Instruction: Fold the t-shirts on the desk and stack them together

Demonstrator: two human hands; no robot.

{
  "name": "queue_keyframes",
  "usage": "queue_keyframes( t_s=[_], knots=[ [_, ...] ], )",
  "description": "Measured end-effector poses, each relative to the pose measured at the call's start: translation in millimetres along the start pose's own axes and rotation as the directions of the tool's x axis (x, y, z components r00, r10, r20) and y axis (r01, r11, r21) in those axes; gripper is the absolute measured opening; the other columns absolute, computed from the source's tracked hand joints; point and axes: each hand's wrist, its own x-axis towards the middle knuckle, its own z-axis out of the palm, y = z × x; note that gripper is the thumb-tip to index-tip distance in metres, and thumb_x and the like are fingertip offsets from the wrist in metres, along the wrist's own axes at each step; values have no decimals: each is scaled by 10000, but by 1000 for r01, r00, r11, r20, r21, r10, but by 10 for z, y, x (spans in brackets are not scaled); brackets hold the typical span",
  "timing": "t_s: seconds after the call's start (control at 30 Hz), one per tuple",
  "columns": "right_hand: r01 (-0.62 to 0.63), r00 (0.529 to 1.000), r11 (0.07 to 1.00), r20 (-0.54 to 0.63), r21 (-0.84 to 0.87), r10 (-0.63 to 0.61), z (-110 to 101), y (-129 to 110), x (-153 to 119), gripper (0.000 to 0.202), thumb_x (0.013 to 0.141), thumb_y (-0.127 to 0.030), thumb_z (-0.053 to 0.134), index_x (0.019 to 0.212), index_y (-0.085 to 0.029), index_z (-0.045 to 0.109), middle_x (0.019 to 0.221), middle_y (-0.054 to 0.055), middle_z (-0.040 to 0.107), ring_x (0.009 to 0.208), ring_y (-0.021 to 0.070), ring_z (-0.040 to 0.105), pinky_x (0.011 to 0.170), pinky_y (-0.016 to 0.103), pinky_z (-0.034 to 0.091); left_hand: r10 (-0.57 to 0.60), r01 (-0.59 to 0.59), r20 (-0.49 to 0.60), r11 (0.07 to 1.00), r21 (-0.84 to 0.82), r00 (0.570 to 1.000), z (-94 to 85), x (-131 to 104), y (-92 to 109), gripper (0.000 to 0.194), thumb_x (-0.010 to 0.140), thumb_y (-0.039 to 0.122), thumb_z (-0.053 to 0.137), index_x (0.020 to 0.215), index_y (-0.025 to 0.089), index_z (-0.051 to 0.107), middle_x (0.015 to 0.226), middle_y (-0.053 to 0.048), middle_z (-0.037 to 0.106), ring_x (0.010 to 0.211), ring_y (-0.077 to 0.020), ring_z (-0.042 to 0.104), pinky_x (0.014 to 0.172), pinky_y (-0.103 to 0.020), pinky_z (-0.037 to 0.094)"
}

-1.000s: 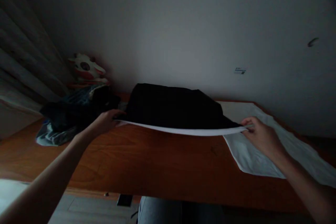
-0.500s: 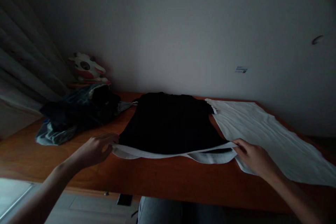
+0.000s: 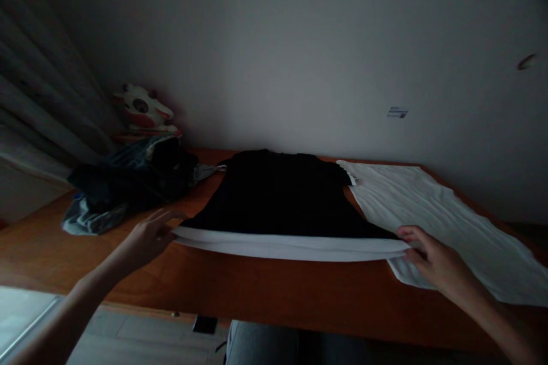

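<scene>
A black T-shirt point(image 3: 282, 194) with a white hem lies spread on the wooden table point(image 3: 265, 296), its neckline toward the wall. The left corner of the hem is pinched in my left hand point(image 3: 154, 235). At the opposite corner, my right hand point(image 3: 428, 251) grips the hem between thumb and fingers. The white band is stretched nearly straight between both hands, with two layers showing. A white garment point(image 3: 445, 222) lies flat to the right, partly behind my right hand and forearm.
Dark and denim clothes point(image 3: 132, 182) are heaped on the left of the table. Behind them sits a cow-shaped plush toy point(image 3: 143, 108). A curtain point(image 3: 38, 91) hangs at the far left, and a wall point(image 3: 274, 57) rises behind the table.
My hands have moved apart, the right one farther to the right. The hem, loose and sagging before, is now pulled taut and straight, and its gap on the right has closed.
</scene>
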Motion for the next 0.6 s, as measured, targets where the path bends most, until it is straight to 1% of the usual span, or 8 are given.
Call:
queue_keyframes(
  t_s=[0.1,0.2,0.3,0.33,0.4,0.5,0.53,0.6],
  knots=[
    [93,995,995,43,-29,-92,4,30,-100,308,826,-290,474,1089,-270,633,1067,74,755,900,261,742,774,364,581,193,-192,25,981,-19,981,-25,-82,-43,295,863,323,467,970,259,734,1142,-71,740,1060,-233,710,915,-299,567],
    [233,972,958,53,-168,-227,102,3,-227,281,851,-289,496,1083,-268,654,1109,87,724,944,267,726,778,367,580,260,-263,106,965,12,960,74,-173,-86,248,897,338,514,899,268,752,1154,-63,736,1076,-218,710,919,-283,567],
    [375,926,886,55,-273,-375,173,-10,-307,253,885,-287,503,1075,-265,668,1113,88,710,948,265,725,786,376,577,292,-298,159,954,18,943,160,-235,-147,223,891,334,562,935,282,775,1146,-44,749,1025,-206,738,893,-263,582],
    [410,910,869,54,-279,-412,176,-5,-318,234,914,-286,485,1060,-264,667,1096,84,714,938,255,729,794,371,575,299,-304,144,953,11,943,165,-247,-165,226,898,343,566,947,288,780,1141,-39,756,1013,-206,745,890,-264,588],
    [449,890,854,43,-262,-454,155,15,-324,221,972,-292,440,1008,-259,656,1035,74,723,906,230,734,785,345,571,310,-310,56,951,-8,949,141,-267,-189,227,913,373,577,953,291,785,1112,-31,773,992,-210,755,892,-280,599],
    [449,886,862,-5,-234,-463,100,55,-328,245,1015,-305,404,971,-249,638,955,66,725,866,212,736,753,318,571,331,-333,-74,943,-22,941,79,-311,-207,199,918,373,603,932,278,777,1046,-22,790,962,-214,762,882,-304,615],
    [454,884,861,-9,-229,-468,87,67,-334,251,1019,-302,400,969,-248,640,944,63,724,865,210,734,758,317,574,340,-342,-85,940,-16,937,68,-334,-212,189,919,359,606,933,275,775,1036,-21,792,952,-212,763,871,-301,620],
    [484,872,848,39,-218,-488,72,81,-354,260,1015,-284,402,971,-254,656,945,59,727,891,213,730,788,321,580,361,-361,-61,932,13,931,72,-387,-221,197,930,328,588,956,277,776,1052,-21,792,940,-204,766,856,-284,623]
  ],
)
